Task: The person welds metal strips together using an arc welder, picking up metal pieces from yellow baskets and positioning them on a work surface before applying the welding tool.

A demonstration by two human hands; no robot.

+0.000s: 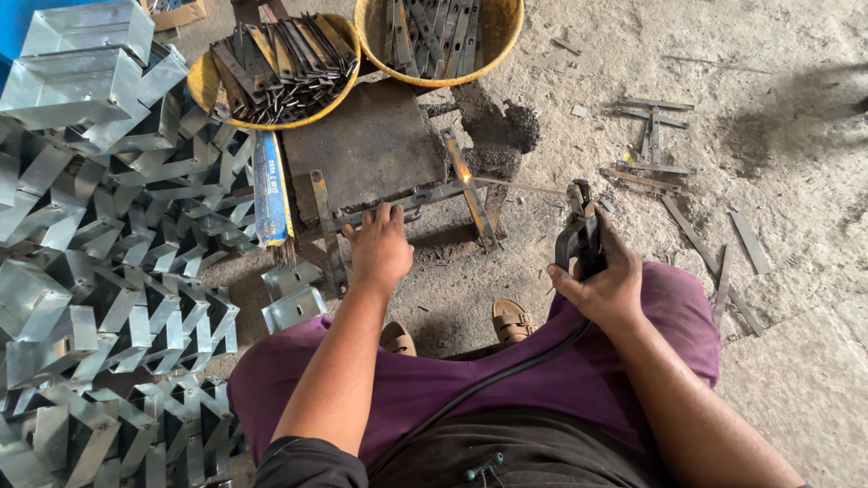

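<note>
My left hand presses flat on a thin metal strip that lies along the front edge of a low rusty metal work block. My right hand grips a black welding electrode holder. Its thin rod reaches left to the joint where the strip meets an angled strip, and a small bright spark glows there. A black cable runs from the holder across my purple-clad lap.
Two yellow bowls of dark metal strips stand behind the block. A big heap of shiny folded sheet-metal brackets fills the left. Loose strips lie on the sandy floor at right. My sandalled feet rest below the block.
</note>
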